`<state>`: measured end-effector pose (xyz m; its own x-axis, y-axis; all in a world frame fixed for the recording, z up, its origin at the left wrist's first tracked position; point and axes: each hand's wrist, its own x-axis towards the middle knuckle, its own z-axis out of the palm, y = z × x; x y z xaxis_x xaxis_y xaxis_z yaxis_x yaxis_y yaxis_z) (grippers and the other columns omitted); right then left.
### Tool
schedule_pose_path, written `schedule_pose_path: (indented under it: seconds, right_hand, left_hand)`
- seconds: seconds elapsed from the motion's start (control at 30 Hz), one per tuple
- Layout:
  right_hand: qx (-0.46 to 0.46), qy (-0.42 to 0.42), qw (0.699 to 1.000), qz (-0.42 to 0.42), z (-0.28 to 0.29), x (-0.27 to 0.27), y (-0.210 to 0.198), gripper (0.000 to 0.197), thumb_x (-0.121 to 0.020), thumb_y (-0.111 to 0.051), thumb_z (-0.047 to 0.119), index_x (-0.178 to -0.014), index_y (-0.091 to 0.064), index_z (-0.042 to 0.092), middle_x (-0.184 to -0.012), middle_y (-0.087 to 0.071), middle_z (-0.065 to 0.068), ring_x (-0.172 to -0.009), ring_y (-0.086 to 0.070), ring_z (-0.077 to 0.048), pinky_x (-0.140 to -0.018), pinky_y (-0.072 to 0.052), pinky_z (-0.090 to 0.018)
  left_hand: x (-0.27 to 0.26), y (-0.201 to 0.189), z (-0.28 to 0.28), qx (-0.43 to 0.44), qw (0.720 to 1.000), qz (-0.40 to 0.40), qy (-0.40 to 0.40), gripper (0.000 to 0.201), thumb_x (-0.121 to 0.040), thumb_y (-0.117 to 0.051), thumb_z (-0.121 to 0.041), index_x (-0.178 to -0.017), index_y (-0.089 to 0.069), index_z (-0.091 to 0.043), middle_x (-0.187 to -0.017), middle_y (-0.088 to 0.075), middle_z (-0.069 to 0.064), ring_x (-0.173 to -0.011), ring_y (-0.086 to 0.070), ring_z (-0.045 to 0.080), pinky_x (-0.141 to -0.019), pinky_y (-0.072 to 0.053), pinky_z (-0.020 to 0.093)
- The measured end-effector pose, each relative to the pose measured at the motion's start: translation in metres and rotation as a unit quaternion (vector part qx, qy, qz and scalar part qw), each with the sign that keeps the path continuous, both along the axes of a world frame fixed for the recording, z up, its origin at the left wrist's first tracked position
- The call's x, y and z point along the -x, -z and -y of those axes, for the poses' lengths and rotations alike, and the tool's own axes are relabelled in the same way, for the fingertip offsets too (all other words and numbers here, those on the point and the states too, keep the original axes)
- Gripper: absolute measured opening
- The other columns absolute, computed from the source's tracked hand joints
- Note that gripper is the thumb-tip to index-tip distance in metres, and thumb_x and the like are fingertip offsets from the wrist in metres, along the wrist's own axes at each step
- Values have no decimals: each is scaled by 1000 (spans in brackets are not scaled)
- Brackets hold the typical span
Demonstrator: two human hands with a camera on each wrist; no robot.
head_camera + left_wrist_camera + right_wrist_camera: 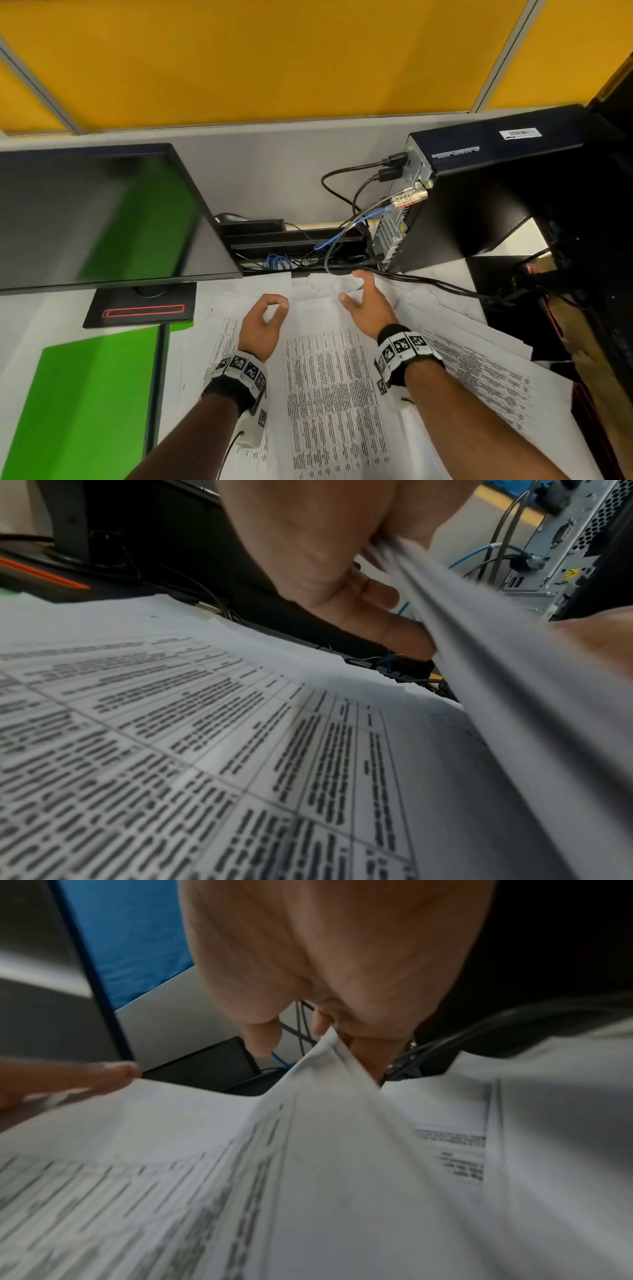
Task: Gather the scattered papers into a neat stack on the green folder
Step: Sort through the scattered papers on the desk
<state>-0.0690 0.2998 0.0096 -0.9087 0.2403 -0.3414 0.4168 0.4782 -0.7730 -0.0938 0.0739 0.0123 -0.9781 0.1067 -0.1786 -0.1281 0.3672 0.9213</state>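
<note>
The green folder (92,394) lies flat at the left of the desk. White printed papers (325,394) are spread loosely across the middle and right, overlapping one another. My left hand (279,306) is at the far left corner of the middle sheets; thumb and forefinger curl into a ring that pinches them. In the left wrist view a lifted sheaf (496,647) runs up into those fingers (383,596). My right hand (356,287) is spread over the far edge of the papers. Its thumb (103,1073) lies on a sheet, and a buckled ridge of paper (325,1096) rises against its fingers.
A dark monitor (102,219) on a black base (140,311) stands behind the folder. A black computer case (479,192) with a tangle of cables (342,240) sits at the back right; one black cable (438,282) crosses the far papers. The desk ends at the right (555,363).
</note>
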Motion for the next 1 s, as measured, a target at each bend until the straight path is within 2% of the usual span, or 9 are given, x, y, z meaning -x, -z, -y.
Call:
schedule_pose_path:
  seconds: [0.17,0.27,0.37,0.47,0.53,0.6,0.7,0.83,1.0]
  right_hand:
    - [-41,-58,997,-6,-6,-14,14,25,-97,-48,36,-120,-54,27,-123,-56,-2,-109,-55,-18,-90,-41,-27]
    - [-25,-42,999,-5,-3,-24,19,24,-98,-47,36,-114,-57,23,-120,-56,-1,-104,-53,-14,-91,-43,-27]
    - [39,-7,999,-17,1,-34,14,28,-99,-47,31,-123,-55,20,-127,-52,3,-114,-49,-9,-87,-35,-8]
    - [115,15,993,-17,-10,-44,8,43,-100,-45,27,-142,-41,23,-133,-44,9,-124,-42,-7,-103,-33,-18]
    - [43,31,998,-24,-36,-52,13,46,-99,-48,16,-144,-39,21,-134,-48,0,-124,-47,-17,-109,-36,-31]
    - [-112,30,993,18,-73,-63,19,50,-95,-52,12,-143,-40,19,-142,-44,-9,-132,-41,-25,-113,-32,-38]
    - [-260,16,952,158,-123,-90,21,64,-89,-62,33,-146,-33,24,-149,-32,-3,-140,-27,-24,-115,-26,-41]
    - [-295,-42,935,193,-148,-114,22,85,-73,-74,52,-143,-32,28,-146,-34,1,-138,-30,-22,-112,-29,-42]
    - [-225,-69,955,179,-143,-116,17,81,-66,-82,44,-133,-39,27,-134,-50,5,-123,-50,-17,-105,-40,-34]
  left_hand:
    - [-5,8,6,14,1000,7,22,5,-89,-62,-23,-84,-62,-22,-94,-66,-20,-92,-57,-9,-89,-38,20]
    - [-14,9,9,16,999,36,9,18,-86,-66,-26,-102,-58,-21,-96,-63,-15,-92,-55,-6,-89,-40,27]
    - [-30,11,6,-3,994,107,-29,55,-82,-71,-23,-128,-41,-24,-119,-50,-9,-107,-49,11,-94,-39,30]
    - [-49,19,6,-41,989,142,-25,42,-81,-72,-17,-113,-51,-32,-110,-61,-11,-104,-57,15,-94,-45,37]
    - [-60,28,10,-4,991,135,7,33,-84,-69,-21,-111,-56,-32,-108,-66,-11,-104,-61,15,-94,-48,40]
    - [-66,33,18,28,991,134,1,32,-86,-66,-23,-116,-57,-25,-109,-66,-7,-106,-61,20,-94,-49,42]
    - [-61,34,38,56,991,113,-46,43,-85,-67,-22,-125,-55,-15,-120,-65,5,-115,-58,28,-99,-45,50]
    - [-47,27,63,95,985,98,-109,41,-86,-65,-13,-125,-55,-4,-120,-63,16,-113,-58,35,-97,-46,46]
    - [-45,33,86,112,978,124,-127,40,-86,-65,-14,-123,-54,-2,-115,-64,21,-105,-60,39,-90,-48,47]
